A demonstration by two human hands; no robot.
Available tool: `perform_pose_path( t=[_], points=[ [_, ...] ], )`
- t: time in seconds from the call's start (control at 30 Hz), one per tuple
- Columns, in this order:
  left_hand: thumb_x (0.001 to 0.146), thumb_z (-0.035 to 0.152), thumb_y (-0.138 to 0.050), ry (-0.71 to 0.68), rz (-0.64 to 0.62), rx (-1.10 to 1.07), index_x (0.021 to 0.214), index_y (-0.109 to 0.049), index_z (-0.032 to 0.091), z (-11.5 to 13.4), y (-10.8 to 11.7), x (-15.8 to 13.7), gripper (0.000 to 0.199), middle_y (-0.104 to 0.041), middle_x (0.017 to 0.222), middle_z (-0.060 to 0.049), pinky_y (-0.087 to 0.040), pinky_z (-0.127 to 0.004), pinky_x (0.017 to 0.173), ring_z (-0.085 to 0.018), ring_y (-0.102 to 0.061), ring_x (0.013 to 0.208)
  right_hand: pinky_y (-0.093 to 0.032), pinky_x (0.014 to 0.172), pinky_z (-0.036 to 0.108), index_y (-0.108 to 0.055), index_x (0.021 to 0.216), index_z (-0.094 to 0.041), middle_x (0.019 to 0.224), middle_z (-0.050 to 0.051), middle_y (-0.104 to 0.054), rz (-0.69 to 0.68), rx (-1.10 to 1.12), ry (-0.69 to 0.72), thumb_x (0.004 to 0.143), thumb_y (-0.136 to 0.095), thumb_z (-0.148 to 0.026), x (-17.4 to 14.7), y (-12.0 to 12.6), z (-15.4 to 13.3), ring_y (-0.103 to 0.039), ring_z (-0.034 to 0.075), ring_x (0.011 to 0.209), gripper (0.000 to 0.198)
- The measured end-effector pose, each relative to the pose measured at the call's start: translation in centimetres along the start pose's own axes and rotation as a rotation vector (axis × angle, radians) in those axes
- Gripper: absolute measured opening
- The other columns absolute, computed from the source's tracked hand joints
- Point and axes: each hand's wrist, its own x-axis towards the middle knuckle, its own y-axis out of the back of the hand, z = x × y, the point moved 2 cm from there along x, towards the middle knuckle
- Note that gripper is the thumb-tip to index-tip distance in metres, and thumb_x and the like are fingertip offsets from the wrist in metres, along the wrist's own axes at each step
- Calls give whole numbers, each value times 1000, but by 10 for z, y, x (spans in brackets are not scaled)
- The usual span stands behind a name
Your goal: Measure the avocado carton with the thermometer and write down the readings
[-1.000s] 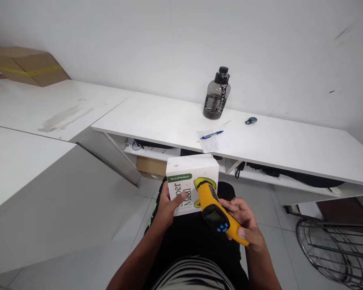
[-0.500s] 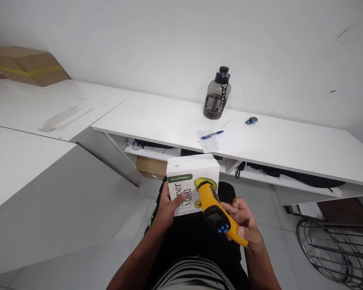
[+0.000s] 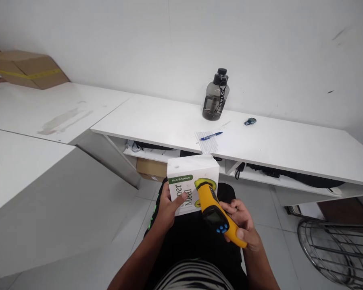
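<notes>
Above my lap, my left hand grips a white box by its left side, thumb across the front. The box carries a green "NutriMotion" label, the word "Meal" and avocado pictures. My right hand is closed round the handle of a yellow and black infrared thermometer gun with a small grey screen and blue buttons. The gun's front end overlaps the avocado picture; whether it touches the box I cannot tell. Part of the box's front is hidden behind the gun and my thumb.
A white desk runs along the wall, bearing a dark water bottle, a printed paper, a blue pen and a small dark object. Cardboard boxes sit far left. A metal rack stands at lower right.
The view has shifted very slightly. Both hands keep hold of the box and the thermometer gun in nearly the same position.
</notes>
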Motion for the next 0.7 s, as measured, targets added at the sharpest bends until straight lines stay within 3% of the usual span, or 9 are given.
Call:
perform_pose_path(
  t=[0.13, 0.27, 0.37, 0.43, 0.57, 0.7],
  points=[
    [55, 41, -98, -112, 71, 9, 116, -58, 23, 19, 3, 10, 75, -79, 106, -7, -66, -42, 77, -28, -78, 92, -51, 45, 26, -62, 120, -36, 121, 7, -71, 154, -63, 89, 68, -92, -51, 0, 14, -12, -65, 15, 62, 61],
    [58, 43, -97, -303, 108, 31, 114, -56, 24, 54, 4, 45, 72, -78, 106, -6, -65, -38, 75, -25, -77, 88, -56, 56, 31, -64, 119, -33, 123, 9, -69, 374, -287, 342, 73, -89, -46, 22, 36, -43, -72, 23, 84, 53],
    [59, 44, -95, -488, 166, 55, 111, -54, 24, 84, -8, 91, 69, -75, 108, -6, -64, -36, 80, -22, -75, 92, -59, 67, 35, -63, 116, -29, 144, 11, -60, 578, -543, 446, 71, -89, -40, 63, 53, -68, -71, 25, 98, 53],
    [64, 43, -93, -584, 186, 90, 112, -51, 24, 102, -24, 126, 66, -71, 115, -7, -62, -40, 91, -22, -73, 103, -60, 77, 40, -61, 118, -26, 148, 14, -58, 665, -719, 499, 70, -86, -44, 100, 65, -85, -70, 27, 105, 58],
    [66, 37, -92, -675, 240, 255, 112, -44, 24, 128, -64, 187, 68, -64, 122, -10, -55, -47, 104, -26, -66, 116, -53, 100, 49, -60, 116, -22, 139, 16, -63, 771, -1016, 605, 69, -73, -47, 175, 90, -113, -63, 31, 121, 54],
    [65, 38, -92, -658, 278, 404, 109, -42, 24, 130, -87, 219, 68, -58, 126, -12, -50, -52, 109, -29, -60, 126, -48, 104, 51, -58, 111, -21, 127, 16, -68, 765, -1136, 574, 68, -66, -46, 222, 100, -121, -63, 32, 118, 51]
  ],
)
